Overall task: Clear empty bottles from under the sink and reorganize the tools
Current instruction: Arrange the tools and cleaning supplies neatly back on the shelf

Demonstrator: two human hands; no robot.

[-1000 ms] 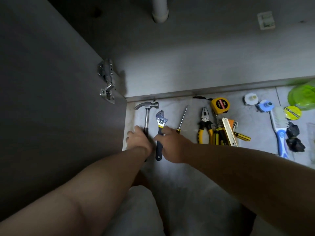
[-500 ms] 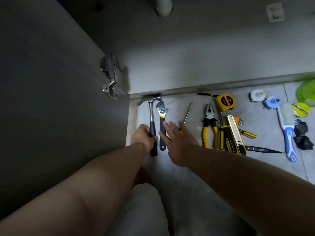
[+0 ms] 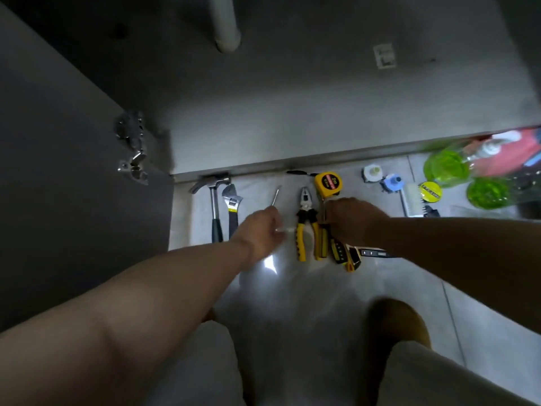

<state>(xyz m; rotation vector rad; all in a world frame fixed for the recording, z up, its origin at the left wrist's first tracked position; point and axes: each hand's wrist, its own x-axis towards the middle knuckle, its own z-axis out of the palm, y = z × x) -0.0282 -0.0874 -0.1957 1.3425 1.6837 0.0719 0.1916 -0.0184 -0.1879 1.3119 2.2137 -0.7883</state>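
Tools lie in a row on the floor (image 3: 322,291) just outside the open cabinet, and from my remote seat I judge the job a little past halfway. The cabinet floor (image 3: 292,112) looks bare of bottles. The green bottles (image 3: 448,168) stand out on the tiles, well beyond my right hand (image 3: 351,221), so I take the clearing part as done.

The sorting is not. Left of my left hand (image 3: 260,230) the hammer (image 3: 215,206) and wrench (image 3: 232,206) lie parallel, heads toward the cabinet. That hand's fingers curl around the handle of the screwdriver (image 3: 276,195), whose shaft pokes out past the knuckles. Between my two hands sit the pliers (image 3: 306,224), with the tape measure (image 3: 328,183) just beyond the right fingers.

Those right fingers are bent down into the heap of yellow-handled tools (image 3: 338,253) — what they pinch, if anything, I cannot tell. That heap is what's left to straighten — then, I'd guess, everything returns to the cabinet.
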